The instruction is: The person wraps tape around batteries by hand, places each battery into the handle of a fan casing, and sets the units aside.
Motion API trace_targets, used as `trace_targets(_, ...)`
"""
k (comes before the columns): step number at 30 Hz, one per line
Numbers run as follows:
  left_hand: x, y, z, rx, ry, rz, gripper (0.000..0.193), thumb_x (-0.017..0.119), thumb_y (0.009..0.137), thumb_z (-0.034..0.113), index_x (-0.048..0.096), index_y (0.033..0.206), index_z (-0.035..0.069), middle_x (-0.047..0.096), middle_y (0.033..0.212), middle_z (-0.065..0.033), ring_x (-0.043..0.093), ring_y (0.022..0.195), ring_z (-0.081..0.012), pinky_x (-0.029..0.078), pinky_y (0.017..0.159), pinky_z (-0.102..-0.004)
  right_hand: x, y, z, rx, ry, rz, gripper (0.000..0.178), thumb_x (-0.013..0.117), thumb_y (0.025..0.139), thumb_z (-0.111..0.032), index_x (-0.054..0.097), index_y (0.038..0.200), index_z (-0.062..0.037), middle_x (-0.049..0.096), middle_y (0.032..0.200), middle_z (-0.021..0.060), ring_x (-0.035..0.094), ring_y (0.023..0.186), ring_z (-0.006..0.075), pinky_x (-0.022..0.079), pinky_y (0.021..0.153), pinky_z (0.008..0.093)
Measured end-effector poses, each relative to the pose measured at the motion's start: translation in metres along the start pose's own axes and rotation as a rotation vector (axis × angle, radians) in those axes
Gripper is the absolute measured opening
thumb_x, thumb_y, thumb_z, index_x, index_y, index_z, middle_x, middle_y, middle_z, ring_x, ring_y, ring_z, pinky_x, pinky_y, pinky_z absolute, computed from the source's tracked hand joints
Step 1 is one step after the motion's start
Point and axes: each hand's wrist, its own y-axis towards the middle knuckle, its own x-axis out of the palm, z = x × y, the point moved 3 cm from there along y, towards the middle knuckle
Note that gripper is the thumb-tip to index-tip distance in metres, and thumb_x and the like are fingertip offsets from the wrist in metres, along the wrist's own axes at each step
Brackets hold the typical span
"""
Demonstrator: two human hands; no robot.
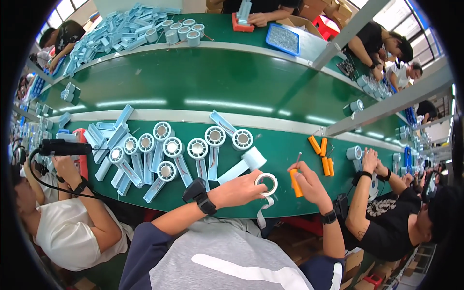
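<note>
The near edge of the green table runs just below both hands. Past them there is a wide green patch with room to move, reaching to a pale strip at the far edge. The left side is tight: lots of light blue fans lie there, and one pale blue fan sits just beyond the left hand. Beyond the right hand lie some orange sticks.

The left hand pinches a roll of white tape. The roll is round with a big hole, and its loose end hangs down in a curl over the near edge. The right hand grips one orange tube between thumb and fingers. It is smooth, bright and tilted a little, with a thin reddish bit poking up by the fingertips.
</note>
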Motion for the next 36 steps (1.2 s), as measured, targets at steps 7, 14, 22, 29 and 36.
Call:
trace_targets(7,0.003,0.010,0.007,-0.062,0.056,0.017,0.023,0.072,0.086,0.017,0.056,0.093,0.003,0.052,0.106,-0.0205,0.058,0.088,-0.0359,0.050,0.075,-0.0417,0.055,0.012,0.013,-0.074,0.168,0.293,0.021,0.048,0.104,-0.019,0.058,0.113,-0.0039,0.053,0.072,-0.0005,0.049,0.065,0.0029,0.036,0.056,0.0225)
trace_targets(14,0.010,0.001,0.004,-0.021,0.118,0.096,0.022,0.072,0.086,0.017,0.056,0.089,0.002,0.052,0.101,-0.0194,0.056,0.086,-0.0342,0.049,0.072,-0.0406,0.070,0.006,0.032,-0.125,0.406,0.527,0.017,0.053,0.103,-0.017,0.061,0.108,-0.0026,0.050,0.066,-0.0029,0.041,0.055,0.0002,0.029,0.047,0.0230)
trace_targets(22,0.027,0.009,0.007,-0.015,0.111,-0.046,0.025,0.071,0.087,0.025,0.059,0.088,0.003,0.051,0.089,-0.0162,0.055,0.083,-0.0318,0.047,0.069,-0.0421,0.064,-0.012,0.034,-0.190,0.252,0.509,0.020,0.057,0.100,-0.017,0.058,0.110,0.0003,0.050,0.059,-0.0013,0.043,0.049,0.0033,0.030,0.045,0.0270)
trace_targets(29,0.032,0.023,0.005,0.072,0.348,-0.128,0.030,0.071,0.088,0.032,0.063,0.082,0.003,0.052,0.086,-0.0151,0.055,0.080,-0.0314,0.043,0.063,-0.0419,0.068,-0.004,0.043,-0.171,0.404,0.685,0.016,0.057,0.101,-0.014,0.059,0.109,-0.0017,0.051,0.066,-0.0037,0.041,0.054,0.0007,0.028,0.048,0.0218)
trace_targets(36,0.122,-0.001,0.042,0.156,0.348,0.112,0.023,0.075,0.070,0.027,0.063,0.069,0.007,0.051,0.081,-0.0119,0.055,0.076,-0.0278,0.044,0.067,-0.0374,-0.075,0.008,0.106,-0.164,0.544,1.480,0.026,0.049,0.103,-0.029,0.048,0.089,-0.0072,0.052,0.079,0.0033,0.048,0.064,0.0128,0.040,0.052,0.0291)
